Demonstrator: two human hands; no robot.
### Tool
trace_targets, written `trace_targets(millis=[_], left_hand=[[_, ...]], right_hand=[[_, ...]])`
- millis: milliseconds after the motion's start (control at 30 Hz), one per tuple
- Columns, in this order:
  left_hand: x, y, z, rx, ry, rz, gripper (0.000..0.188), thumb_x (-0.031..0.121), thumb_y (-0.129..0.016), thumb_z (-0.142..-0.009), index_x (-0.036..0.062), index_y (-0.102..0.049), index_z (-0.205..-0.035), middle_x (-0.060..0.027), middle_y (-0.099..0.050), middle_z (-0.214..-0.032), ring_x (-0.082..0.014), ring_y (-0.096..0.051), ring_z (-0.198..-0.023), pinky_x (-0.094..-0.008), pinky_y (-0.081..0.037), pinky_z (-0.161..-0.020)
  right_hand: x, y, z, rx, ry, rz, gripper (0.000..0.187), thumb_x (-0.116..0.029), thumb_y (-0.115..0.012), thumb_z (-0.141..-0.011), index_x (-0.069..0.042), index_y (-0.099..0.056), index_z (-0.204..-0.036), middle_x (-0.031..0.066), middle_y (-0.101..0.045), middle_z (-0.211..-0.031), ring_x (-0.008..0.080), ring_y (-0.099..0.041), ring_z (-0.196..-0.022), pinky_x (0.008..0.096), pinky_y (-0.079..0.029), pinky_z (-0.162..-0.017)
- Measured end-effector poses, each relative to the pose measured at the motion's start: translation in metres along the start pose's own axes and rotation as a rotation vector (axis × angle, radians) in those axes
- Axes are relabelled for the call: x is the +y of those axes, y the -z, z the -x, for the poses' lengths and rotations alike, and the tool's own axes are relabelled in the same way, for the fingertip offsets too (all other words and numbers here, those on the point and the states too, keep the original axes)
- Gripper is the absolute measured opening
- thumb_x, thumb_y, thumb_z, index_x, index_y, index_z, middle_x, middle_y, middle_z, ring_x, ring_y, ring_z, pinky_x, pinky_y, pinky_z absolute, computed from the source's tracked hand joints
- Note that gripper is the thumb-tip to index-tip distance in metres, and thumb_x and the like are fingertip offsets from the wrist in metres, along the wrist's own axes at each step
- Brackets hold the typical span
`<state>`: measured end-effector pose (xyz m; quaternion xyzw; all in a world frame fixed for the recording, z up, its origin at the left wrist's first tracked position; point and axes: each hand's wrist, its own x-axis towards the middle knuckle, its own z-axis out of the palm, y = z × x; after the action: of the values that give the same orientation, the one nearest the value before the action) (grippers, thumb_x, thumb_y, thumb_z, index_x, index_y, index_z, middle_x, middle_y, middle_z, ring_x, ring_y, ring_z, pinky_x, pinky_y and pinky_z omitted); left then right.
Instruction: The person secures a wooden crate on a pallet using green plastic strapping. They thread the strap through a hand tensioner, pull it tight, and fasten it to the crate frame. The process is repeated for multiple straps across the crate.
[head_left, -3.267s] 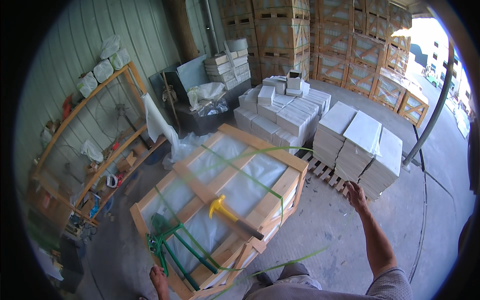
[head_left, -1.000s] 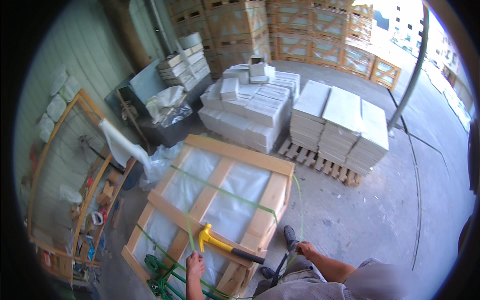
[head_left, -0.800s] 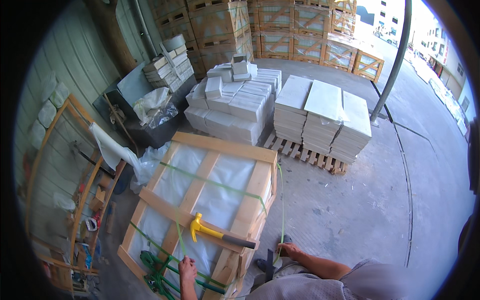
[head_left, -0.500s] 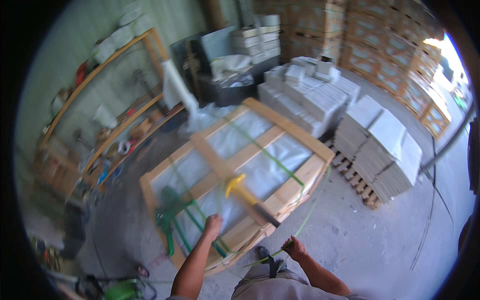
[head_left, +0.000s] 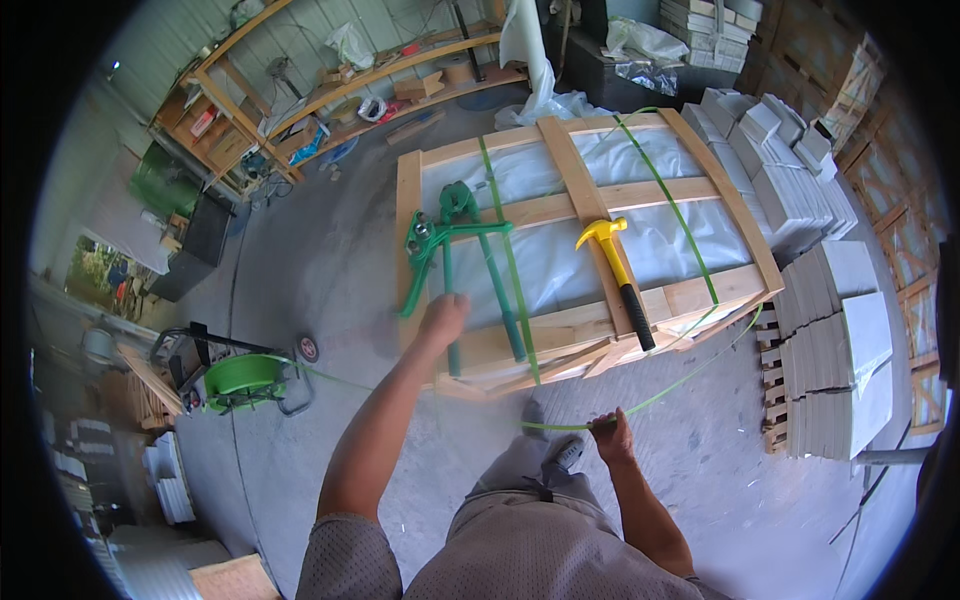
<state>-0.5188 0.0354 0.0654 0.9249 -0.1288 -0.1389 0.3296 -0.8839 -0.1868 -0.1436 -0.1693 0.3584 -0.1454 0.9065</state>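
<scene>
My left hand (head_left: 444,318) is closed over one long handle of the green strapping tool (head_left: 447,232), though blur softens the fingers. That tool lies on the left part of a wooden crate (head_left: 572,168) with white plastic sheeting inside. Lower down, in front of the crate, my right hand (head_left: 611,436) pinches a thin green strap (head_left: 668,392), which curves up toward the crate's right corner. A claw hammer (head_left: 616,272) with a yellow head and black grip rests on the crate's middle slat. Two green bands (head_left: 665,190) run across the crate top.
A green strap reel (head_left: 244,383) on a wheeled stand is at the left. Grey-white slabs (head_left: 835,350) are stacked on a pallet at the right, with white blocks (head_left: 775,165) behind. Wooden shelving (head_left: 385,75) lines the back wall.
My view has turned left, bringing the reel fully into sight. My left hand has shifted left across the tool onto its other handle. My right hand still holds the strap.
</scene>
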Motion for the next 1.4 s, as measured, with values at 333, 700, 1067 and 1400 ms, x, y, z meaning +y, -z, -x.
trace_targets(millis=[333, 700, 1067, 1400], left_hand=[[-0.109, 0.093, 0.020, -0.031, 0.116, 0.204, 0.037, 0.039, -0.055, -0.092, 0.0035, -0.063, -0.087, -0.0049, -0.055, -0.062, -0.0152, -0.051, -0.053, -0.0322, -0.038, -0.049], [-0.128, 0.179, -0.029, -0.178, 0.174, 0.560, 0.030, 0.037, -0.056, -0.091, 0.0078, -0.057, -0.083, 0.0043, -0.035, -0.056, -0.0065, -0.031, -0.041, -0.0266, -0.022, -0.036], [-0.186, 0.235, -0.094, -0.044, 0.194, 0.514, 0.036, 0.041, -0.050, -0.095, 0.0081, -0.053, -0.081, 0.0027, -0.036, -0.054, -0.0089, -0.030, -0.037, -0.0272, -0.021, -0.032], [-0.312, 0.315, -0.126, 0.327, 0.189, 0.448, 0.039, 0.045, -0.048, -0.095, 0.0123, -0.050, -0.075, 0.0026, -0.034, -0.050, -0.0104, -0.030, -0.034, -0.0274, -0.021, -0.031]], right_hand=[[0.081, 0.008, 0.023, 0.061, 0.084, -0.011, 0.030, -0.037, -0.062, -0.087, -0.012, -0.055, -0.072, 0.0054, -0.057, -0.069, 0.0250, -0.057, -0.069, 0.0459, -0.050, -0.072], [0.261, -0.071, 0.017, 0.015, 0.058, 0.205, 0.032, -0.034, -0.056, -0.092, -0.010, -0.049, -0.073, 0.0083, -0.049, -0.062, 0.0286, -0.052, -0.062, 0.0499, -0.048, -0.070], [0.170, -0.124, 0.041, 0.494, 0.135, 0.144, 0.041, -0.046, -0.050, -0.093, -0.006, -0.044, -0.083, 0.0018, -0.034, -0.051, 0.0172, -0.038, -0.038, 0.0390, -0.043, -0.039], [0.046, -0.072, 0.022, 0.627, -0.021, 0.238, 0.040, -0.046, -0.039, -0.097, -0.013, -0.040, -0.075, -0.0026, -0.025, -0.049, 0.0127, -0.027, -0.037, 0.0329, -0.029, -0.035]])
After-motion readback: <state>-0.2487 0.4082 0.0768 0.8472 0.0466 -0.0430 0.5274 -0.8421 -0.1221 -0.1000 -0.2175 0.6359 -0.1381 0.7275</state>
